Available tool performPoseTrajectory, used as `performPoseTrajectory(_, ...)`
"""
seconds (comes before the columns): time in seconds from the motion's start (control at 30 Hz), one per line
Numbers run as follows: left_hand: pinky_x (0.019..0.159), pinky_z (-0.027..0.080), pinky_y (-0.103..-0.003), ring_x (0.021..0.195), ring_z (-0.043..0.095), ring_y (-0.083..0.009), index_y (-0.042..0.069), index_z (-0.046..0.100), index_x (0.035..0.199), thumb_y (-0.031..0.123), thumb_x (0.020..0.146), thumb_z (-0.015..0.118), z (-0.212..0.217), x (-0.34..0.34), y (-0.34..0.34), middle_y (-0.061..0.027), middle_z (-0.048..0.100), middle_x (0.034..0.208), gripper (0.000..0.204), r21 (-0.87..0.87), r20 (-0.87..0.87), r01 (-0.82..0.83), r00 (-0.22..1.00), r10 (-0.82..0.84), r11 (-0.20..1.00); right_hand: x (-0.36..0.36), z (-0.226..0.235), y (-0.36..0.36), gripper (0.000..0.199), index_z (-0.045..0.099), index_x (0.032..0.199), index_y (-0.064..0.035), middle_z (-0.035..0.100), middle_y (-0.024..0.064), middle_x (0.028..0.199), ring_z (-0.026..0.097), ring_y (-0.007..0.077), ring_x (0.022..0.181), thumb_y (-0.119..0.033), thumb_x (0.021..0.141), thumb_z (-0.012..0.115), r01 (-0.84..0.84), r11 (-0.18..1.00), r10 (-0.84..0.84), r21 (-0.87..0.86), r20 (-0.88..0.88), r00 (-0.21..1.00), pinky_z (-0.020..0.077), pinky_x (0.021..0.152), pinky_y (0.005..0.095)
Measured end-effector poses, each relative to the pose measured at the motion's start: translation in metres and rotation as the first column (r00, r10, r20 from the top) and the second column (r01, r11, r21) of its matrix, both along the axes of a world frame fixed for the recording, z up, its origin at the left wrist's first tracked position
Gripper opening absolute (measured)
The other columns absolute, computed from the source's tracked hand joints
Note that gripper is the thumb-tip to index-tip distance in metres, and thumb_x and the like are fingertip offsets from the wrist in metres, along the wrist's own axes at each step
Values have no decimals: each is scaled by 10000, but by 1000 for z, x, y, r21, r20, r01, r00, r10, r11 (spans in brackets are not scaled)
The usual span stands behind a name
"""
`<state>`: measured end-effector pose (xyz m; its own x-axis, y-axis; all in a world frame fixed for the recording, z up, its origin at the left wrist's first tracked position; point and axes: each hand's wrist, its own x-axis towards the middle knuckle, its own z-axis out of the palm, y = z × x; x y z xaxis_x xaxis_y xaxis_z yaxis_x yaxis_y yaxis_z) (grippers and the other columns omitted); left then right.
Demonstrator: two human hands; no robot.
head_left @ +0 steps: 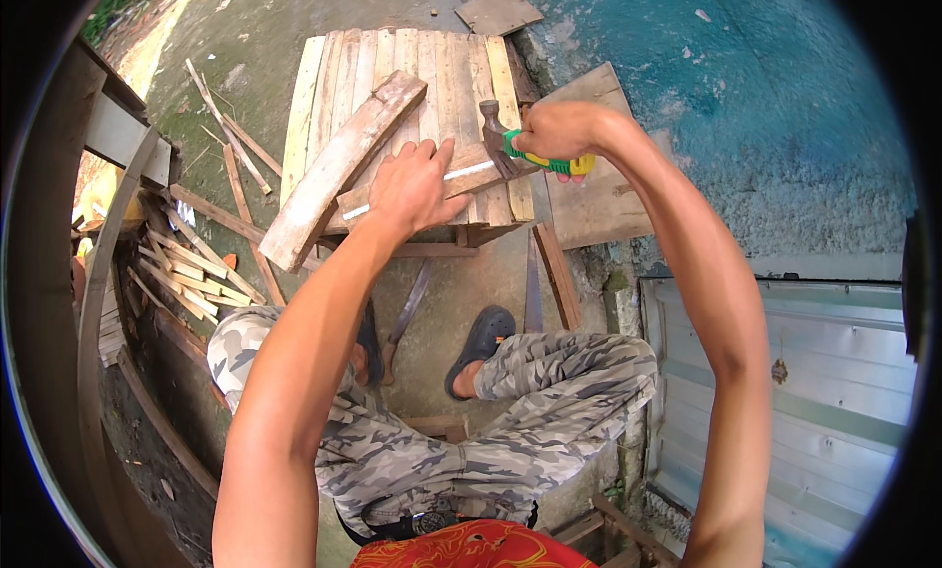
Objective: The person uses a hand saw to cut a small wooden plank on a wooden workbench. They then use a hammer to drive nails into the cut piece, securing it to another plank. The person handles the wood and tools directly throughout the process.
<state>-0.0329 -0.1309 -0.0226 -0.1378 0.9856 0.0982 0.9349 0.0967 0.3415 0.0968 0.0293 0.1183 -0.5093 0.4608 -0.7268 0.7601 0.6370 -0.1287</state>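
Observation:
My right hand [561, 131] is closed round the green and yellow handle of a claw hammer [497, 148]. The hammer's dark metal head is over the right end of a narrow wooden strip [476, 176] with a white line along it. My left hand [417, 187] spans this strip, fingers over its far side and thumb toward me, holding it against a slatted wooden top [402, 53]. A thick rough plank [348, 166] lies slantwise across the slats, just left of my left hand. Whether a nail is under the hammer I cannot make out.
Thin offcuts [186, 274] are heaped at left. On the floor between my legs and the slatted top lie a long blade [407, 298] and a wood piece [557, 279]. Beside a blue wall [765, 107] rests a plywood sheet [599, 210]; a metal panel [785, 372] stands at right.

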Motion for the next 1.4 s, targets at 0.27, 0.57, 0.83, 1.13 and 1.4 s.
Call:
performPoseTrajectory(0.27,888,532,-477,1025,638,-356,23,565,1395,474,786,772,-1,-1,0,-167,649,1079,787,38,18,7,1000,-8,999,-16,15,-16,300,684,1052,27,711,153,918,690,261,660,-148,958,460,-33,999,27,31,169,985,592,553,394)
performPoseTrajectory(0.57,918,528,-434,1051,643,-332,-66,566,1296,428,783,803,11,1,-2,-178,683,1076,751,13,44,-11,999,11,1000,-99,14,1,338,692,948,6,702,117,814,682,241,656,-320,962,607,-228,972,164,47,558,814,573,578,405)
performPoseTrajectory(0.83,850,543,-490,961,675,-419,-15,541,1247,390,742,843,15,4,-4,-242,695,976,714,33,132,-44,991,40,998,-27,27,-2,439,595,1204,51,708,161,820,697,254,611,-333,992,605,-169,982,154,88,156,976,586,584,387)
performPoseTrajectory(1.13,824,544,-490,934,681,-414,-1,538,1225,425,741,851,5,5,0,-237,692,966,716,21,95,-92,991,90,995,24,-15,-10,357,533,1353,-98,708,188,794,698,325,652,-282,1048,546,-23,998,36,50,-264,964,556,627,463)
performPoseTrajectory(1.4,853,533,-489,985,662,-396,30,562,1220,430,750,846,13,12,0,-213,698,1009,680,-24,58,-116,991,117,993,44,-24,-23,405,592,1390,-101,726,265,1031,699,453,950,-189,1001,526,-144,956,228,257,-335,914,553,865,524)
